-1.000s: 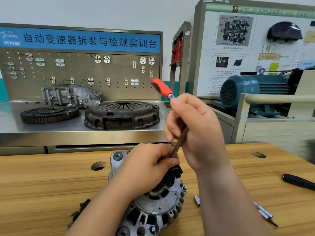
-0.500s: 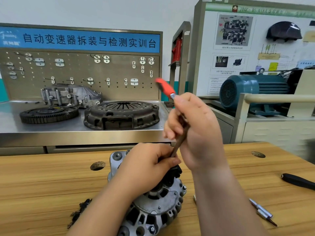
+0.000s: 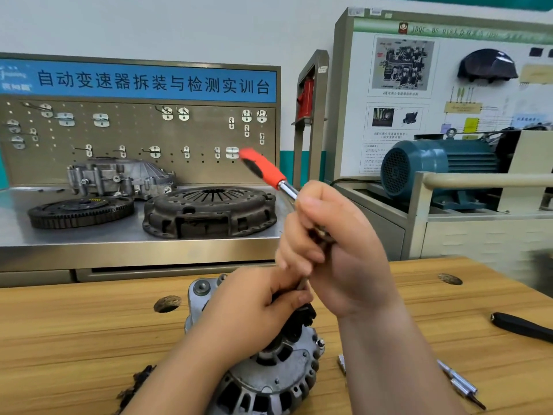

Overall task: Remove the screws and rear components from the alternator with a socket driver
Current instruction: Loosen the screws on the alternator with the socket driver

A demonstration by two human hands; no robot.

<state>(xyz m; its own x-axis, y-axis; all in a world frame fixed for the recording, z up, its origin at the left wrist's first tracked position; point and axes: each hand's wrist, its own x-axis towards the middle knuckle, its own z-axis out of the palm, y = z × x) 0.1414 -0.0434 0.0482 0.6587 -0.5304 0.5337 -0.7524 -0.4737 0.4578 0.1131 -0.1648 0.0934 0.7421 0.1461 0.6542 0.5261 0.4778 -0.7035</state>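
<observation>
At lower centre of the frame, an alternator [image 3: 269,375] is seen lying on a wooden table [image 3: 74,339], its ribbed grey housing turned toward the camera. Its far end is covered by the left hand [image 3: 254,307], whose fingers are curled over the black rear part, with the thumb laid along the top; whether the fingertips also touch the tool's shaft cannot be told. A driver [image 3: 264,170] is held slanted just above it, its red handle pointing to the upper left and its dark shaft running down between the two hands to the alternator's rear. The shaft is gripped by the right hand [image 3: 338,250], at centre frame, with the fingers wrapped closed around it and pressed side by side. To the lower right, a small socket [image 3: 341,363] and two metal bits [image 3: 457,381] are laid on the table, the socket just beside the alternator, and a black-handled tool [image 3: 520,324] is placed well apart at the right edge. Dark debris [image 3: 134,384] is scattered at lower left, and a round hole [image 3: 167,304] is cut in the tabletop near the alternator. Behind the table, a steel bench [image 3: 89,250] is set with a flywheel [image 3: 80,208], a clutch cover [image 3: 209,211] and an aluminium casing [image 3: 119,175], under a pegboard [image 3: 134,130]. A blue-green motor [image 3: 434,166] is mounted at the right.
</observation>
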